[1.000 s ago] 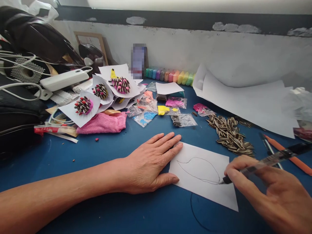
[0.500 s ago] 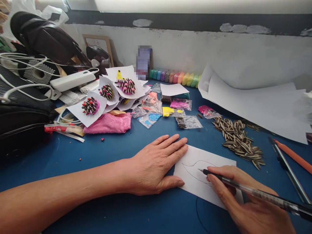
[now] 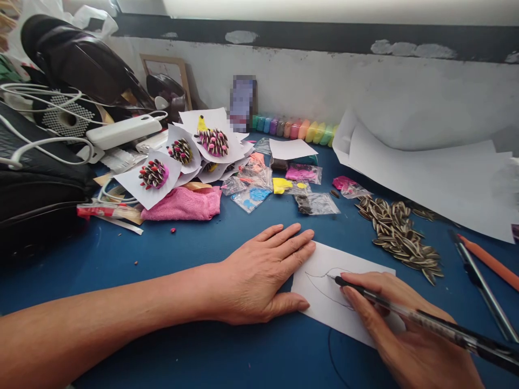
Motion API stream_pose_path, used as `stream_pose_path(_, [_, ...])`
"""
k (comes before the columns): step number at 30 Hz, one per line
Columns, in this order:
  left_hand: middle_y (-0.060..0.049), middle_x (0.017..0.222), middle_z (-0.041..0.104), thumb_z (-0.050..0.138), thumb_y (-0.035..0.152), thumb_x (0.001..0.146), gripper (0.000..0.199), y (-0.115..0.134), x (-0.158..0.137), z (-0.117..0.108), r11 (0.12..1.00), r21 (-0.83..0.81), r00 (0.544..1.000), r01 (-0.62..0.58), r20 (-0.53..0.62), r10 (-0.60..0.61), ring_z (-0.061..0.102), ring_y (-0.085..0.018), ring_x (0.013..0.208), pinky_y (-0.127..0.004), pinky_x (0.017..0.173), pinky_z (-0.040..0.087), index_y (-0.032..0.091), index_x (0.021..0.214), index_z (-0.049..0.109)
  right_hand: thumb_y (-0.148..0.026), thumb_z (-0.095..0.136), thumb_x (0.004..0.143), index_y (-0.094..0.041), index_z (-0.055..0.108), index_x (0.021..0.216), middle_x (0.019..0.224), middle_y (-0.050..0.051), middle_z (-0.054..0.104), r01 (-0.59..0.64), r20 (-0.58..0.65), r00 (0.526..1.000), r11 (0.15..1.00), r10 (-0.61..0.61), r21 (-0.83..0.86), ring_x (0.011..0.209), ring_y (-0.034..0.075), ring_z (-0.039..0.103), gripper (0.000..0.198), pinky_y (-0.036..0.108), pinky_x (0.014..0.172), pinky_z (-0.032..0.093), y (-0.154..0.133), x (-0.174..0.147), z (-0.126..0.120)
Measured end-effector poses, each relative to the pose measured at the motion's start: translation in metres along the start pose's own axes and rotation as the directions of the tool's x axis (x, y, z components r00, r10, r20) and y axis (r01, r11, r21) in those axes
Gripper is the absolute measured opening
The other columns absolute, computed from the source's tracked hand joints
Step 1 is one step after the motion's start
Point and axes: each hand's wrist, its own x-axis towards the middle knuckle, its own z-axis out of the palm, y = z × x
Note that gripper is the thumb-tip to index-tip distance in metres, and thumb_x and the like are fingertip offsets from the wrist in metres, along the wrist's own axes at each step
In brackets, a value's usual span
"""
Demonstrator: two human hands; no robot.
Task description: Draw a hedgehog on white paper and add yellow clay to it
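A small white sheet of paper (image 3: pixel 324 256) lies on the blue table, bearing a thin pen outline with a pointed left end. My left hand (image 3: pixel 263 275) is flat with fingers stretched out, its fingertips and thumb over the sheet's left edge. In my right hand (image 3: pixel 413 324) is a black pen (image 3: pixel 399 309), pinched near its tip. The pen tip is at the upper part of the outline. My right hand hides the right side of the sheet and of the drawing.
A pile of sunflower seeds (image 3: pixel 399 235) lies beyond my right hand. Clay packets (image 3: pixel 249 199) and a pink cloth (image 3: pixel 182 204) are farther back. Seed-covered clay figures (image 3: pixel 213 143) sit on papers at left. A metallic pen (image 3: pixel 482 286) and an orange pen (image 3: pixel 488 259) lie at right.
The pen tip has moved slightly up and left over the sheet, to the outline's upper line. My left hand stays flat in place. The whole view has shifted a little.
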Motion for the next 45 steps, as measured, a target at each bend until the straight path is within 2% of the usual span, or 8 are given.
stream_pose_path(4, [-0.010, 0.164, 0.011, 0.043, 0.059, 0.098, 0.078, 0.000, -0.001, 0.000, 1.000, 0.003, 1.000, 0.004, 0.001, -0.004, 0.005, -0.026, 0.153, -0.043, 0.125, 0.005, 0.013, 0.157, 0.023, -0.033, 0.041, 0.098, -0.022, 0.069, 0.104, 0.091, 0.009, 0.075, 0.015, 0.004, 1.000, 0.999, -0.015, -0.036, 0.084, 0.021, 0.074, 0.031, 0.034, 0.078, 0.060, 0.004, -0.001, -0.005])
stream_pose_path(10, [-0.011, 0.164, 0.011, 0.045, 0.059, 0.097, 0.079, 0.000, -0.001, 0.000, 1.000, -0.001, 1.000, 0.001, 0.000, -0.001, 0.005, -0.027, 0.153, -0.045, 0.125, 0.006, 0.011, 0.156, 0.023, -0.031, 0.045, 0.097, -0.023, 0.067, 0.102, 0.091, 0.006, 0.075, 0.052, -0.008, 0.999, 0.997, -0.052, -0.055, 0.084, 0.020, 0.073, 0.024, 0.034, 0.086, 0.058, 0.008, -0.004, -0.005])
stream_pose_path(15, [-0.011, 0.164, 0.010, 0.044, 0.059, 0.097, 0.078, -0.001, 0.000, 0.001, 1.000, 0.001, 1.000, -0.003, -0.006, 0.003, 0.005, -0.027, 0.153, -0.046, 0.125, 0.006, 0.012, 0.156, 0.023, -0.029, 0.041, 0.094, -0.025, 0.068, 0.097, 0.088, 0.009, 0.075, 0.086, 0.068, 0.994, 0.994, -0.081, -0.074, 0.079, 0.022, 0.072, 0.028, 0.036, 0.072, 0.060, 0.001, 0.000, -0.007])
stream_pose_path(20, [-0.011, 0.164, 0.011, 0.044, 0.060, 0.097, 0.079, -0.001, 0.000, 0.001, 1.000, -0.009, 1.000, -0.003, -0.007, 0.003, 0.005, -0.027, 0.153, -0.046, 0.125, 0.007, 0.011, 0.156, 0.024, -0.027, 0.042, 0.093, -0.026, 0.067, 0.089, 0.080, 0.007, 0.074, 0.062, 0.052, 0.997, 0.997, -0.060, -0.052, 0.074, 0.021, 0.072, 0.025, 0.034, 0.066, 0.059, -0.006, 0.002, -0.006])
stream_pose_path(27, [-0.011, 0.164, 0.011, 0.046, 0.058, 0.097, 0.076, -0.001, -0.001, 0.001, 1.000, -0.014, 1.000, -0.005, -0.017, 0.005, 0.007, -0.029, 0.153, -0.049, 0.124, 0.009, 0.017, 0.157, 0.025, -0.025, 0.060, 0.088, -0.027, 0.064, 0.090, 0.079, -0.002, 0.073, -0.095, -0.064, 0.993, 0.989, 0.102, 0.110, 0.073, 0.017, 0.071, 0.005, 0.029, 0.070, 0.057, -0.008, -0.002, -0.001])
stream_pose_path(31, [-0.011, 0.164, 0.010, 0.045, 0.059, 0.097, 0.074, 0.000, -0.001, 0.000, 1.000, 0.002, 1.000, -0.002, -0.003, 0.002, 0.006, -0.029, 0.153, -0.049, 0.124, 0.009, 0.018, 0.156, 0.028, -0.031, 0.060, 0.087, -0.030, 0.065, 0.083, 0.076, -0.002, 0.071, -0.228, -0.167, 0.950, 0.953, 0.262, 0.199, 0.069, 0.018, 0.068, 0.007, 0.029, 0.065, 0.057, -0.008, -0.004, -0.003])
stream_pose_path(35, [-0.013, 0.164, 0.012, 0.048, 0.058, 0.096, 0.074, 0.001, -0.001, -0.002, 1.000, 0.003, 1.000, 0.009, 0.004, -0.009, 0.007, -0.031, 0.152, -0.050, 0.124, 0.010, 0.016, 0.155, 0.030, -0.036, 0.058, 0.088, -0.030, 0.064, 0.079, 0.074, -0.001, 0.069, -0.297, -0.141, 0.930, 0.919, 0.340, 0.260, 0.065, 0.018, 0.068, 0.012, 0.027, 0.056, 0.055, -0.009, -0.006, -0.005])
stream_pose_path(45, [-0.012, 0.164, 0.011, 0.049, 0.059, 0.095, 0.082, 0.000, 0.001, -0.002, 1.000, -0.013, 1.000, 0.017, 0.013, -0.017, 0.004, -0.029, 0.153, -0.046, 0.125, 0.009, 0.011, 0.156, 0.024, -0.026, 0.060, 0.090, -0.028, 0.063, 0.102, 0.090, -0.001, 0.077, -0.115, -0.048, 0.991, 0.983, 0.123, 0.145, 0.079, 0.016, 0.075, 0.013, 0.021, 0.068, 0.059, -0.011, -0.005, 0.002])
